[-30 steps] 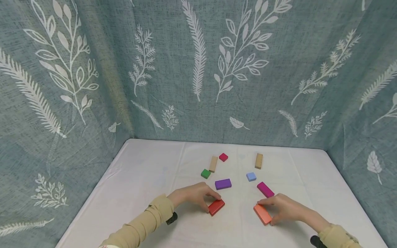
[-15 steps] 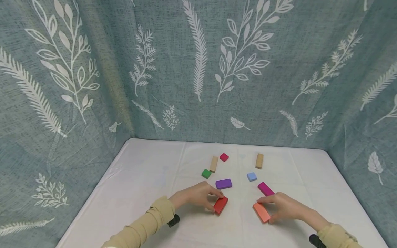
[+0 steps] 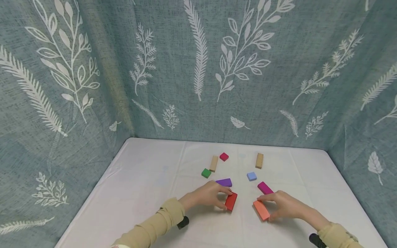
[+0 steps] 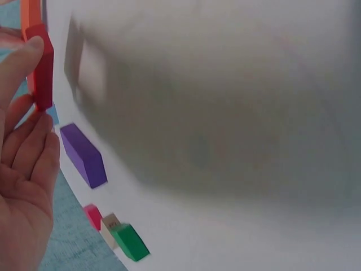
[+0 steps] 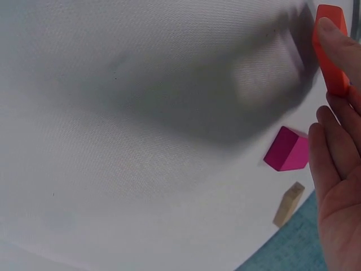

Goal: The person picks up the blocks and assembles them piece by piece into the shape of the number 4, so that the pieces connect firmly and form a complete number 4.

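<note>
My left hand (image 3: 208,195) pinches a red rectangular block (image 3: 231,202) between thumb and fingertips, just in front of a purple block (image 3: 224,182) that it partly covers in the head view. To the right, my right hand (image 3: 284,205) holds an orange block (image 3: 261,210) by its two ends, thumb on the near end and fingers at the far one. A magenta block (image 3: 265,188) lies right behind the right hand's fingers. In the left wrist view the thumb presses the red block (image 4: 43,70); the right wrist view has the orange block (image 5: 331,51) above its shadow.
Farther back on the white table (image 3: 149,179) lie a green block (image 3: 206,173), a tan block (image 3: 213,163), a crimson block (image 3: 224,157), a light blue block (image 3: 252,176) and another tan block (image 3: 259,161). A leaf-patterned curtain (image 3: 173,69) hangs behind the table and along both sides.
My left hand has carried the red block rightward, towards the orange one, turning it more upright in the head view. The right hand has stayed nearly still, with the orange block shifted slightly away.
</note>
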The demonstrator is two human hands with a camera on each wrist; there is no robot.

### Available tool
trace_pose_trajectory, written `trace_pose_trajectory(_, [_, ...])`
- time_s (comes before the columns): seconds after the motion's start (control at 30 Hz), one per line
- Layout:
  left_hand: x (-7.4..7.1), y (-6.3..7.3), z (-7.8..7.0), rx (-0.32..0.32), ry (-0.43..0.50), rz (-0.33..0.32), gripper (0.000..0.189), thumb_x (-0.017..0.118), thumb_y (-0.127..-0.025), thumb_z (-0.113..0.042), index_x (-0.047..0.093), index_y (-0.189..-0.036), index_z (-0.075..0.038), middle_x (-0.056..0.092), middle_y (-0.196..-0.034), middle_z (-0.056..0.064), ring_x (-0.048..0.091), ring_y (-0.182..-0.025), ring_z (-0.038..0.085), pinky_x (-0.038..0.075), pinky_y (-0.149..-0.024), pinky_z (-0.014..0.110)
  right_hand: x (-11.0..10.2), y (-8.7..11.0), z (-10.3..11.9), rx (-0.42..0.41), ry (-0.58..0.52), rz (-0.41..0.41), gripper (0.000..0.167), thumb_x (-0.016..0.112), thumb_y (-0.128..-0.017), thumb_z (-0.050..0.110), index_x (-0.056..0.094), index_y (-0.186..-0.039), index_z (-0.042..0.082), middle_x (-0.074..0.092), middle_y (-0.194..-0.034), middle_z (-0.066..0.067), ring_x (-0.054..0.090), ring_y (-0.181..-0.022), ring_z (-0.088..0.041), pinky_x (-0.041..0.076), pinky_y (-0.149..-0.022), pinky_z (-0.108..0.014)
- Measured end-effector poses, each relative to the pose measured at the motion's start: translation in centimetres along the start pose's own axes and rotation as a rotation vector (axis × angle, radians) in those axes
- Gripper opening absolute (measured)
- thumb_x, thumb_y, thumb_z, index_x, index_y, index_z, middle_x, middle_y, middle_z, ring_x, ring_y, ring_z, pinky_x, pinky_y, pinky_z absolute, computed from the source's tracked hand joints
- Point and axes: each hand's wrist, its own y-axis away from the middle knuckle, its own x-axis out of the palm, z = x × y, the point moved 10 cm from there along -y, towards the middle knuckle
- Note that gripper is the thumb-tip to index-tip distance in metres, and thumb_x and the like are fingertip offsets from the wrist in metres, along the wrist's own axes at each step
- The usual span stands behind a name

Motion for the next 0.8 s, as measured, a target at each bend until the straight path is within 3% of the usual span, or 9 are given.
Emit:
trace_pose_trajectory(0.13, [0.2, -0.5, -0.2, -0.029, -0.037, -0.036, 0.049, 0.081, -0.074, -0.034, 0.068, -0.118, -0.018, 0.066, -0.123, -0.004, 0.059, -0.115, 0.01, 0.046, -0.094, 0.019, 0.0, 0.1, -0.2, 0.011, -0.008, -0.005, 0.059, 0.083, -0.069, 0.023, 0.063, -0.123, 0.01, 0.065, -0.122, -0.004, 0.059, -0.112, -0.027, 0.051, -0.09, -0.048])
trace_pose_trajectory(0.27, [0.3, -0.9, -0.3, -0.077, -0.039, -0.06, 0.05, 0.081, -0.073, -0.034, 0.068, -0.119, -0.019, 0.065, -0.124, -0.003, 0.06, -0.114, 0.012, 0.048, -0.094, 0.021, 0.0, 0.2, -0.3, 0.012, -0.013, -0.011, 0.059, 0.083, -0.07, 0.024, 0.063, -0.123, 0.01, 0.065, -0.122, -0.005, 0.059, -0.111, -0.028, 0.051, -0.09, -0.049])
trace_pose_trajectory(0.53, [0.6, -2.0, -1.0, -0.091, -0.047, -0.124, 0.05, 0.082, -0.072, -0.036, 0.07, -0.116, -0.017, 0.07, -0.112, -0.005, 0.06, -0.089, 0.003, 0.046, -0.076, 0.011, -0.3, 0.1, -0.6, -0.013, 0.028, -0.039, 0.059, 0.083, -0.069, 0.026, 0.063, -0.123, 0.01, 0.066, -0.122, -0.004, 0.059, -0.113, -0.027, 0.051, -0.09, -0.047])
trace_pose_trajectory(0.8, [1.3, -2.8, -0.8, -0.149, -0.053, -0.155, 0.049, 0.082, -0.072, -0.036, 0.069, -0.115, -0.015, 0.071, -0.11, -0.003, 0.053, -0.078, 0.0, 0.044, -0.069, 0.01, -0.3, -0.1, -1.0, 0.012, -0.011, -0.043, 0.061, 0.083, -0.07, 0.03, 0.062, -0.124, 0.011, 0.065, -0.124, -0.005, 0.058, -0.113, -0.029, 0.051, -0.09, -0.048])
